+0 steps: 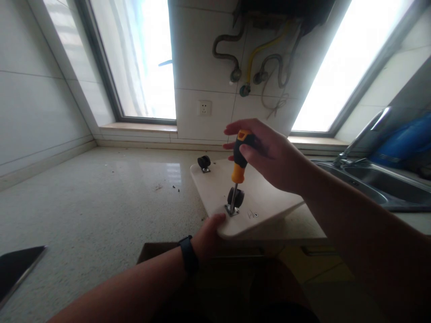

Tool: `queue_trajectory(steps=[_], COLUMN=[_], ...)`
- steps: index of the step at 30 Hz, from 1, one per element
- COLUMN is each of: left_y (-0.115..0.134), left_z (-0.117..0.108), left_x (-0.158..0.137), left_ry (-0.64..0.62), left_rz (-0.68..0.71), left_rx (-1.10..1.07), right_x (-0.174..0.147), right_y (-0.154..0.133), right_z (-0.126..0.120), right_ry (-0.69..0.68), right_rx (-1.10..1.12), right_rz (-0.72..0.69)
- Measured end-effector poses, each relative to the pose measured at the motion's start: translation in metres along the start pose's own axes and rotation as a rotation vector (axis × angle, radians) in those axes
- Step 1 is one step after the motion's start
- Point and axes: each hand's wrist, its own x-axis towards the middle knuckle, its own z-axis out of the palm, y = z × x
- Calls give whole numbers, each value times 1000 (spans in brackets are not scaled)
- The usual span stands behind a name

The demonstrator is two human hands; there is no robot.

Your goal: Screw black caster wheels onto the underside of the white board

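A black-and-yellow screwdriver (238, 174) stands almost upright in my right hand (269, 154), whose thumb presses its handle while the other fingers are partly spread. Its shaft runs down beside a black caster wheel (238, 198), with the tip at the caster's metal plate (230, 211). That plate lies on a white board (215, 190) with rounded corners. At the near corner, my left hand (209, 234) grips the board's edge, thumb on top and the other fingers hidden underneath. A second caster (204, 162) sits at the board's far left corner.
The board rests on a speckled countertop (101, 211), overhanging its front edge. Small dark bits (176, 188) lie left of the board. A sink (367, 179) with a faucet (362, 134) is at the right. A dark panel (18, 269) lies at the lower left. Pipes (249, 63) hang on the wall.
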Motion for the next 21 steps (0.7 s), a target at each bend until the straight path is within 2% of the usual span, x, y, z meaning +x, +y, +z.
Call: queue_trajectory(steps=[2,7,9,11,16,18,21], left_y=[0,0,0,0,1,2,1], left_z=[0,2,2,1,0,0,-1], left_x=[0,0,0,0,-1,-2,-1], left_ry=[-5,-33,-29,-11,-44,-60,-45], left_rz=[17,30,32,19,5,5,-3], left_rx=[18,36,29,34,34,22,14], right_x=[0,-3,-4,-4,1,3,4], right_y=[-2,-9,-9,-7,-4,-5,-8], right_z=[-2,0,1,1,-7,-9,-8], right_ry=[19,270,301,249,-42,-76,61], right_rx=[-30,-500,-567,-467,130,163,-84], right_rz=[15,-56,-60,-12,123,137,101])
